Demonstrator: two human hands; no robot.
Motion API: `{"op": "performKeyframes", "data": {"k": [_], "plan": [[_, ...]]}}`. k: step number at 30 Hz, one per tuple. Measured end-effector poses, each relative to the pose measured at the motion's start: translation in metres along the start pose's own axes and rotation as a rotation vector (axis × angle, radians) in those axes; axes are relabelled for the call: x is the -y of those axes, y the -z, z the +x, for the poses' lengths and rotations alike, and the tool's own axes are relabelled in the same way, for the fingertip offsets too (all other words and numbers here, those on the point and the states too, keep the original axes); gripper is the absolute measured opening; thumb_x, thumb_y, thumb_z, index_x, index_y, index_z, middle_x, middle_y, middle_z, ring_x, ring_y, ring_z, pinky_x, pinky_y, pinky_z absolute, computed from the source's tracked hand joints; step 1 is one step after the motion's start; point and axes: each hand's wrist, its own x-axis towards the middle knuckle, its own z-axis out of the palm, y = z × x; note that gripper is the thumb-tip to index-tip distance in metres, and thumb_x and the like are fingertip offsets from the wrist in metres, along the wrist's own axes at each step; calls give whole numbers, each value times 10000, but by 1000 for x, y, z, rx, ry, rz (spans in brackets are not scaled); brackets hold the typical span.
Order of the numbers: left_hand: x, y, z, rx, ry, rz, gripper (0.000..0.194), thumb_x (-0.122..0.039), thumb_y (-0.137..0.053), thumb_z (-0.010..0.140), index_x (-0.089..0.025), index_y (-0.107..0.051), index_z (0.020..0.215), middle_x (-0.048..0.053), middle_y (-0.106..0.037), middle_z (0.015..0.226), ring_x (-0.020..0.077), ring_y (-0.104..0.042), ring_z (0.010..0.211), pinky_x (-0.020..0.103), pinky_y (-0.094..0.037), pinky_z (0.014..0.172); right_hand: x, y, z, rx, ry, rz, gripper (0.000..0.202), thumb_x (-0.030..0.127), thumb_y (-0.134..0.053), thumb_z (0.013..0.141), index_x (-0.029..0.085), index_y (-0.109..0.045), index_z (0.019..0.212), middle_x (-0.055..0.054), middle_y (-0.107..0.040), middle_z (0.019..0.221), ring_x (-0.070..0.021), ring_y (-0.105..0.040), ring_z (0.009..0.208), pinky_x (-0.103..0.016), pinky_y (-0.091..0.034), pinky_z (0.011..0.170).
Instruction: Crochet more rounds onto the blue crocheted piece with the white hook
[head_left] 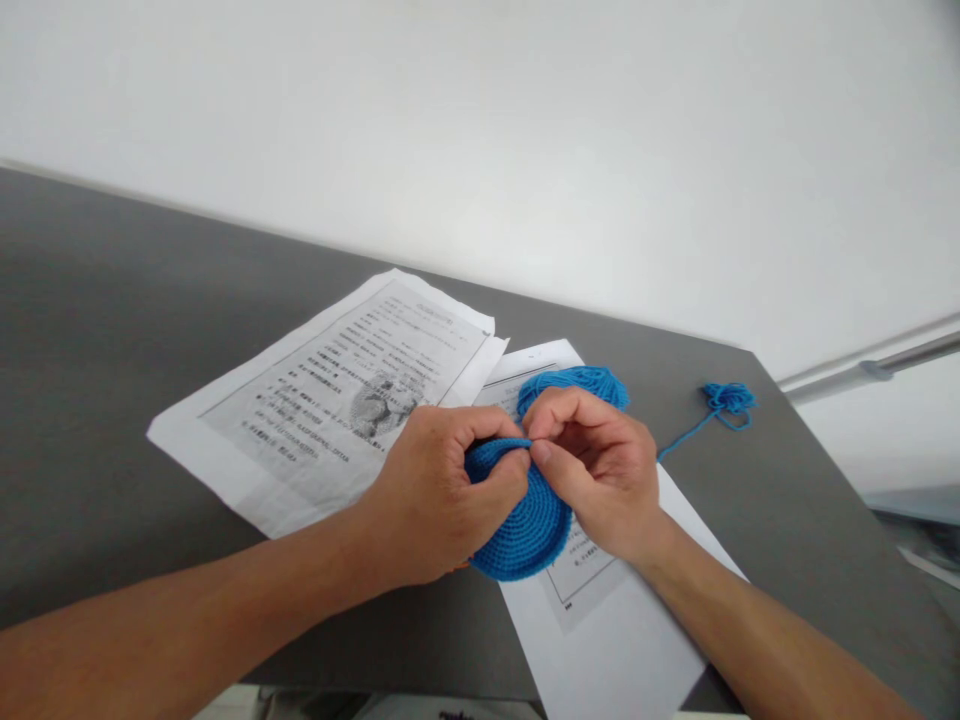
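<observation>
A round piece of blue crochet with ringed rows of stitches is held up over the printed sheets. My left hand grips it from the left, thumb in front along its upper edge. At that same edge, the thumb and forefinger of my right hand are pinched together; whether a hook or a strand sits between them is hidden. Just behind my right hand lies a skein of blue yarn. Something small and orange-brown peeks out under my left hand.
Printed papers lie on the grey table at left, and another sheet lies beneath my hands. A small tangle of blue yarn rests at right, its strand running toward my right hand. A white wall stands behind; a metal rail is at right.
</observation>
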Motion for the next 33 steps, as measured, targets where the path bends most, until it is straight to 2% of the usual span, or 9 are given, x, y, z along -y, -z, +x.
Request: {"op": "performKeyframes", "data": {"k": [20, 33], "plan": [[0, 0, 0, 18, 57, -71, 189, -261, -582, 827, -171, -690, 699, -44, -550, 566, 103, -493, 552, 210, -382, 516, 0, 1, 1, 6, -3, 3, 121, 126, -655, 804, 235, -614, 769, 31, -533, 624, -148, -517, 628, -273, -393, 525], [-1, 0, 1, 20, 21, -19, 186, -243, -575, 821, -163, -649, 671, -55, -486, 556, 92, -445, 551, 219, -350, 521, 2, 0, 1, 3, -26, -34, 99, 148, -661, 804, 230, -617, 770, 30, -538, 611, -141, -515, 608, -265, -400, 513]]}}
